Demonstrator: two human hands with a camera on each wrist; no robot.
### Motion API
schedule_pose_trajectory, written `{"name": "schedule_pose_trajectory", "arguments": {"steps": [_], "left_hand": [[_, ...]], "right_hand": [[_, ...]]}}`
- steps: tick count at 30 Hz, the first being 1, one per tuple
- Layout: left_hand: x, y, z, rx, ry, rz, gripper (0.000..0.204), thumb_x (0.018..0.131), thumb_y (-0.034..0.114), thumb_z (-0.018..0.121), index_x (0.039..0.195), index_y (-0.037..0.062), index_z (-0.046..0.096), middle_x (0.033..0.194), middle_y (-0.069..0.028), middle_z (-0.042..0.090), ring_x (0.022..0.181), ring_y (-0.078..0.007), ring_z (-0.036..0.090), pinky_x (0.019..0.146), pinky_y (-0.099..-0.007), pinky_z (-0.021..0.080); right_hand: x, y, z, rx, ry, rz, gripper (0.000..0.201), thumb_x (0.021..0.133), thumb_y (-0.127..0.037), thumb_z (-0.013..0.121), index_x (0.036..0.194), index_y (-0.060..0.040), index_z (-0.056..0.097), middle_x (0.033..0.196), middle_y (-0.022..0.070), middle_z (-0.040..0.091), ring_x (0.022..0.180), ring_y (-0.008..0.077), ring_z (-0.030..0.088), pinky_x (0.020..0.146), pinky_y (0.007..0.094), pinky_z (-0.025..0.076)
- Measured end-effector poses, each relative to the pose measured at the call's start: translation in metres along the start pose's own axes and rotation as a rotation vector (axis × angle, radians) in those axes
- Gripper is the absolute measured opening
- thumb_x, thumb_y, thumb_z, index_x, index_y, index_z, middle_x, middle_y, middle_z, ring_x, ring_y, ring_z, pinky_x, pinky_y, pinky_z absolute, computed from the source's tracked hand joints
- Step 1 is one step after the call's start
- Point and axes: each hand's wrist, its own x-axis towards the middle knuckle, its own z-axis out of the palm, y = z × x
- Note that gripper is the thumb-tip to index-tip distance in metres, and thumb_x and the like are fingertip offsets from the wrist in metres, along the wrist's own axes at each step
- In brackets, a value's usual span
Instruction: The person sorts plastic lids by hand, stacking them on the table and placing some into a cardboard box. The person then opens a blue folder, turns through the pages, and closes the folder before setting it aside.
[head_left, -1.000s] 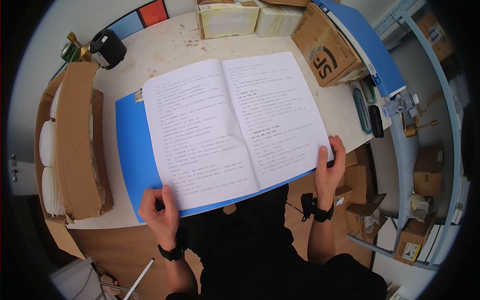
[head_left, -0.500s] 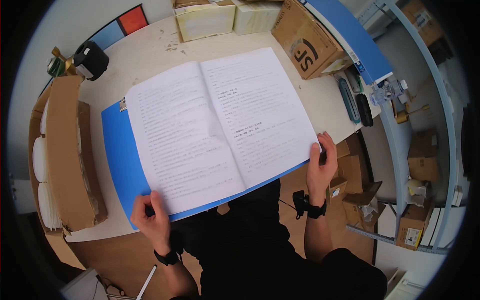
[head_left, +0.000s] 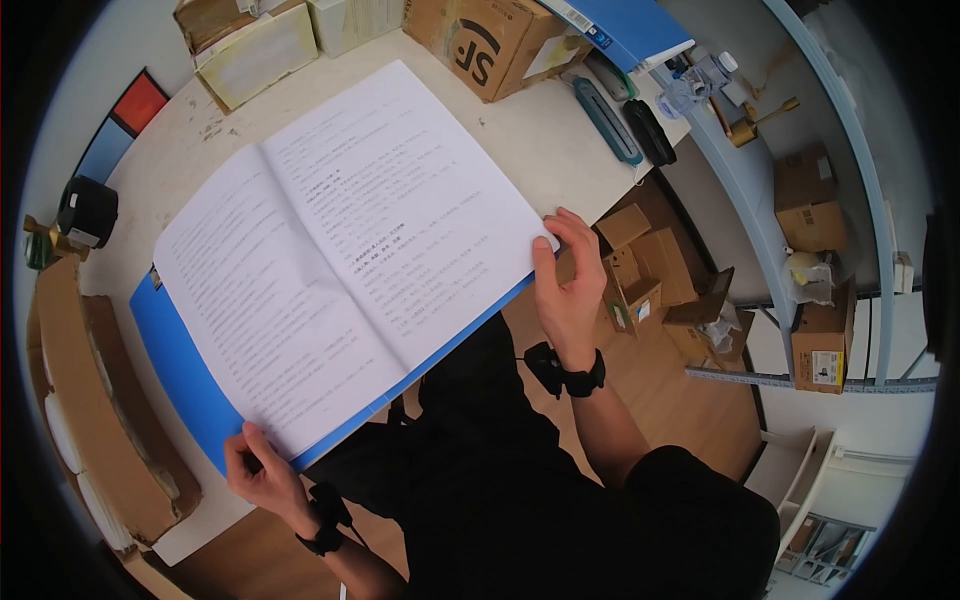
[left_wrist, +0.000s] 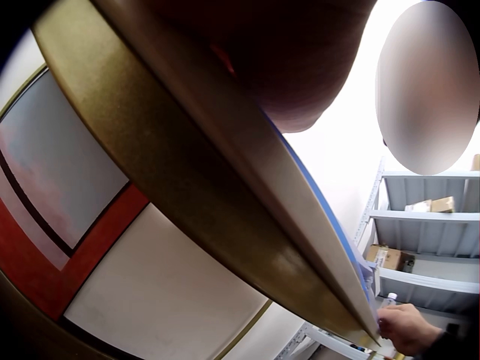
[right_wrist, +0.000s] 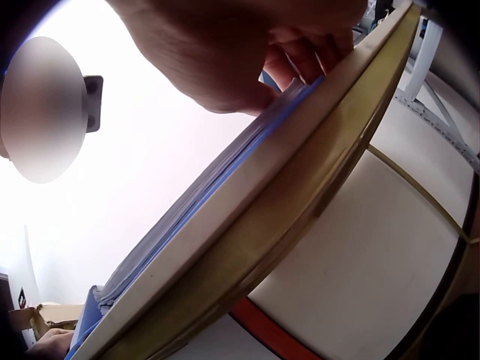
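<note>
A thick stack of printed pages (head_left: pixel 420 190) lies spread open on a blue folder (head_left: pixel 185 365) at the desk's front edge. At the lower left corner, my left hand (head_left: pixel 268 475) grips the folder, thumb on the page and fingers curled at the edge. My right hand (head_left: pixel 572 290) holds the right corner, thumb on top and fingers bent around the side. In the right wrist view, that thumb lies along the edge of the paper stack (right_wrist: pixel 191 191). Seen from the left wrist, the hand (left_wrist: pixel 300 67) is dark and close, its fingertips mostly hidden.
Left of the folder stands an opened cardboard box (head_left: pixel 95 390) with white items inside. A black cylinder (head_left: pixel 88 212) is behind it. Cartons (head_left: pixel 490 45) line the back; a teal case (head_left: pixel 607 120) and a black case (head_left: pixel 650 132) lie at right. Shelving (head_left: pixel 760 190) rises beyond the desk.
The head view has turned rightward, so the desk and folder appear shifted left and rotated, with more floor and shelving showing. Both hands keep their hold on the folder's corners; the pages stay open.
</note>
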Motion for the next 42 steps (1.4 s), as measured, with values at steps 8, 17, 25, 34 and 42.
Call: {"name": "schedule_pose_trajectory", "arguments": {"steps": [8,17,25,34,42], "left_hand": [[-0.001,-0.005,0.001,0.002,0.004,0.021,0.04,0.107,0.019,0.064,0.072,0.0049,0.05,0.062,0.006,0.043,0.06,-0.0028,0.033,0.054,-0.0241,0.021],[0.001,0.001,-0.004,0.056,0.026,-0.007,0.034,0.099,0.014,0.07,0.071,0.001,0.056,0.059,0.0013,0.045,0.058,-0.0077,0.035,0.052,-0.0285,0.026],[0.001,0.007,-0.007,0.054,0.004,-0.024,0.031,0.097,0.012,0.072,0.073,-0.0002,0.058,0.062,-0.0022,0.049,0.057,-0.0103,0.041,0.054,-0.0283,0.032],[0.011,0.012,-0.005,0.04,0.062,0.143,0.023,0.087,0.009,0.078,0.071,0.0034,0.063,0.062,-0.0089,0.059,0.053,-0.0233,0.057,0.049,-0.0355,0.041],[0.004,0.003,-0.008,-0.033,0.13,0.158,0.029,0.089,0.016,0.072,0.067,0.0063,0.056,0.06,-0.0066,0.055,0.058,-0.0271,0.057,0.054,-0.0403,0.044]], "right_hand": [[-0.001,0.006,-0.002,-0.016,0.028,-0.026,0.014,0.092,-0.003,0.07,0.105,0.0014,0.069,0.115,0.017,0.069,0.122,0.0355,0.063,0.102,0.043,0.05],[-0.004,0.009,-0.009,0.019,0.003,0.064,0.01,0.097,-0.004,0.067,0.105,0.0005,0.069,0.117,0.0143,0.07,0.127,0.0335,0.061,0.108,0.0437,0.045],[-0.001,0.002,-0.01,-0.073,-0.086,0.05,0.019,0.098,-0.008,0.068,0.115,0.0002,0.068,0.127,0.017,0.066,0.132,0.0345,0.057,0.111,0.0448,0.042],[0.01,0.038,-0.019,-0.074,-0.194,0.032,0.031,0.103,-0.016,0.068,0.125,0.0066,0.066,0.124,0.0167,0.069,0.113,0.025,0.063,0.105,0.0353,0.047],[0.047,0.065,-0.01,-0.285,-0.256,-0.066,0.049,0.103,-0.038,0.068,0.126,0.0044,0.07,0.124,0.0204,0.072,0.112,0.0282,0.069,0.099,0.0369,0.055]]}}
